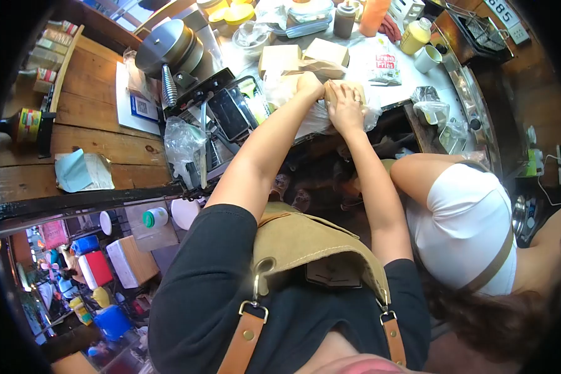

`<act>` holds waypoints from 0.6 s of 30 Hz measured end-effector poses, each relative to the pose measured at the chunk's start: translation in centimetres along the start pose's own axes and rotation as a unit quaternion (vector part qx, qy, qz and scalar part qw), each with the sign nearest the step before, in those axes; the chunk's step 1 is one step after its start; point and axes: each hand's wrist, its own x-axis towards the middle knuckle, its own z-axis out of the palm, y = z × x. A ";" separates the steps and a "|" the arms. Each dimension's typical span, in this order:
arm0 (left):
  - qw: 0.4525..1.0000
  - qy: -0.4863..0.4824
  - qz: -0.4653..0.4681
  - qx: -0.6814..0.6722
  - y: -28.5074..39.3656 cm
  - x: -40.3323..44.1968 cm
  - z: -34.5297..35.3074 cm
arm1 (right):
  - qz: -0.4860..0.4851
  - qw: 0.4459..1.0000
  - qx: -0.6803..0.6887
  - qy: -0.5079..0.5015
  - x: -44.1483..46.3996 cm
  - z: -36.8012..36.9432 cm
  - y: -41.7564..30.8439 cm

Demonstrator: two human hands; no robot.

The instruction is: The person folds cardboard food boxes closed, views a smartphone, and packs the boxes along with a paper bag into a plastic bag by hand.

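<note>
A brown paper box [363, 92] lies at the counter's near edge, on or in a clear plastic bag [372, 115]. My right hand [345, 107] rests on top of the box, its fingers stretched out and a ring on one of them. Just left of it, my left hand [310, 86] is closed at the box's side. What its fingers grip is hidden. Behind my hands sit two more brown paper boxes, one on the left [279, 59] and another on the right [327, 53].
A round waffle maker [168, 50] and a dark phone [229, 112] are at left. Toward the right are a fries packet [384, 67], a yellow bottle [416, 36], a white mug [427, 58] and a fryer [477, 34]. A person in a white shirt [467, 212] is close on my right.
</note>
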 end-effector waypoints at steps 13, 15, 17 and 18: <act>0.976 -0.181 0.019 0.123 3.7 -3.1 -4.0 | 0.023 0.989 -0.126 -0.074 0.2 1.4 0.4; 0.959 -0.233 -0.126 -0.100 4.1 -3.4 -3.8 | 0.012 0.991 -0.097 -0.092 0.3 1.3 1.1; 0.960 -0.264 0.033 0.089 4.8 -5.1 -4.8 | 0.007 0.997 -0.041 -0.063 0.5 1.8 2.1; 0.922 -0.283 0.166 0.207 4.4 -5.4 -4.9 | 0.001 0.999 0.016 -0.034 0.6 1.7 2.2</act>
